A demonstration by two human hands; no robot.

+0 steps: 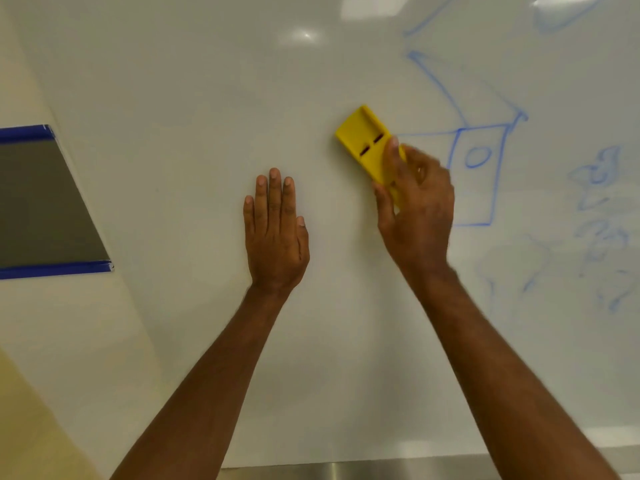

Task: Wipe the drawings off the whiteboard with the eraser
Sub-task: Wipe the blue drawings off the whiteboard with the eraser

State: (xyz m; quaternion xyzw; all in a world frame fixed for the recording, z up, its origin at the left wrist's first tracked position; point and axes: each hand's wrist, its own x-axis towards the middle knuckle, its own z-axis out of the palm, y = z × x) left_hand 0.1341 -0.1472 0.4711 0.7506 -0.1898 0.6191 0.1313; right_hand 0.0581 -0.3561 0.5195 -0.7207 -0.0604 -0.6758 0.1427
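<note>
Head view, eraser: a yellow block eraser (369,147) is pressed flat against the whiteboard (207,98), tilted with its upper end toward the upper left, just left of the blue house drawing (476,168).
Head view, right hand: the right hand (415,209) is closed round the lower end of the eraser, a fingertip laid across its yellow back and the thumb along its left edge; the upper half is left uncovered. The hand is slightly blurred.
Head view, left hand: the left hand (275,230) is spread flat on bare board, fingers straight and close together, nothing held, well apart from the eraser.
Head view, drawings: the house outline is mostly intact; fainter, smeared blue marks (602,223) are seen further right and lower right, and more lines near the top right. The left and middle of the board are seen clean.
Head view, surroundings: a dark grey panel (38,202) with blue edges sits on the wall at far left; a metal ledge (346,471) runs under the board.
Handling, eraser: it is judged light and rigid, a hard plastic shell with two slots in its back; the wiping face is hidden. The smooth shell may slip under a loose pinch.
Handling, hold: the long edges are judged best gripped, with a finger pressed on the back for even contact.
Progress: roughly half the board is judged still to be wiped.
</note>
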